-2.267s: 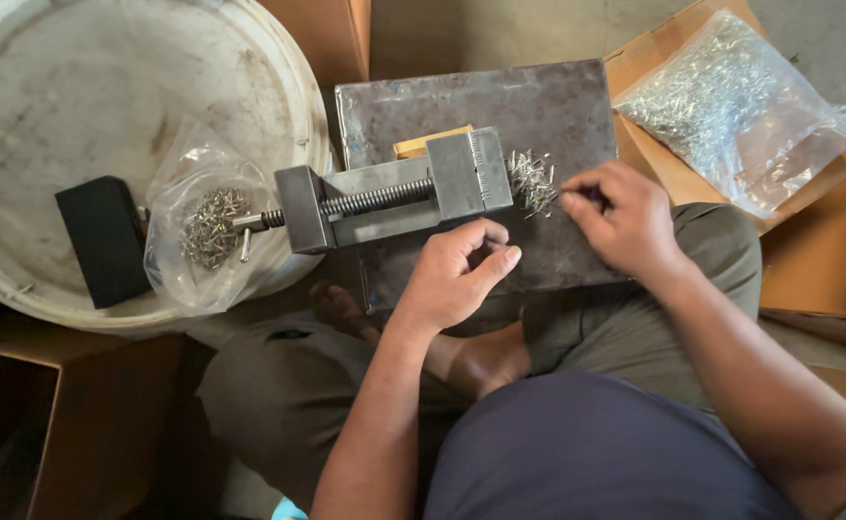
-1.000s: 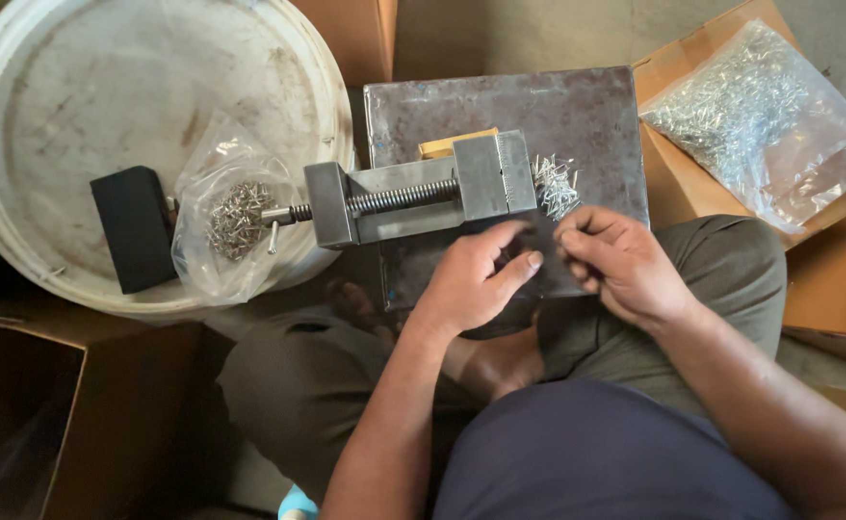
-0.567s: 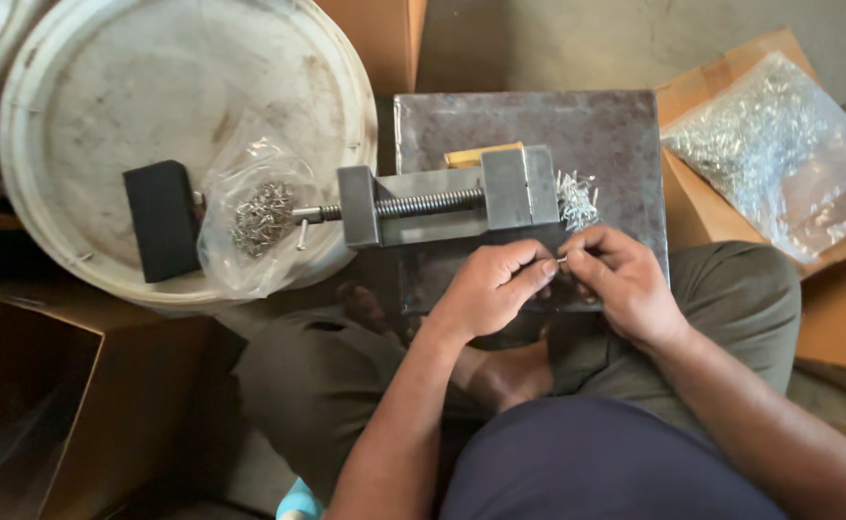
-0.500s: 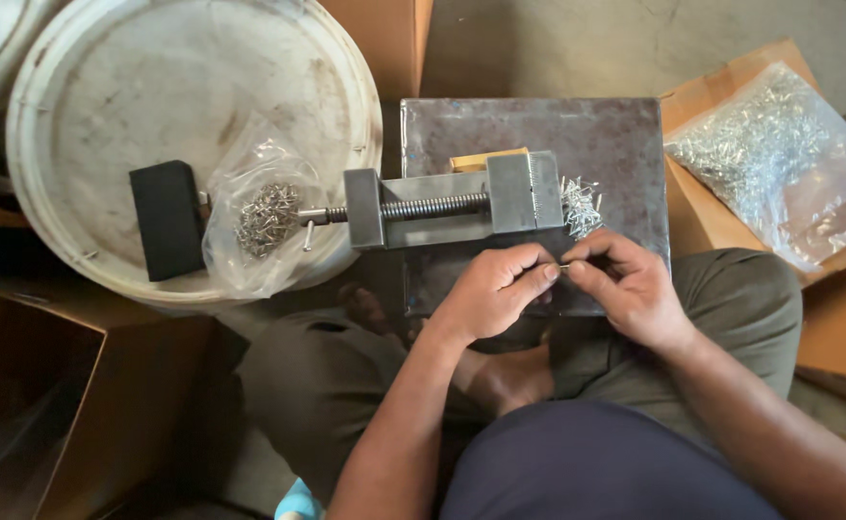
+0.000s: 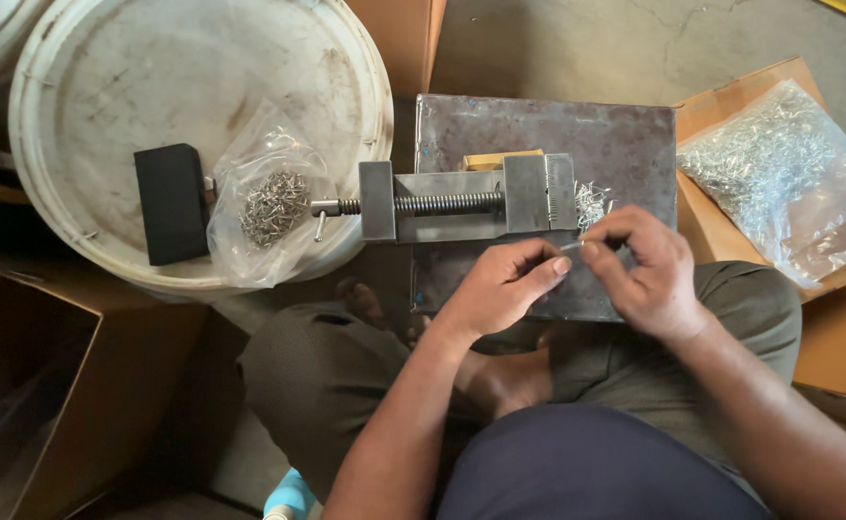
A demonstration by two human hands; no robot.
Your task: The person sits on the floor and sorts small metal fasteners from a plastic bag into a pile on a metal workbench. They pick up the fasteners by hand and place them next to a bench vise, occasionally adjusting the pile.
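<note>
head: 1 view | straight down from above | close over hands (image 5: 577, 279), lap, vise (image 5: 471, 199)

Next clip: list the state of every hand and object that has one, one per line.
left hand: pinching a small metal pin
right hand: fingertips on the same pin
vise: lying on metal plate
small bag of pins: open, on bucket lid
large bag of pins: on cardboard

Both hands meet just below the vise (image 5: 461, 200): left hand (image 5: 500, 289) and right hand (image 5: 639, 270) pinch a small metal piece (image 5: 571, 247) between them
</note>
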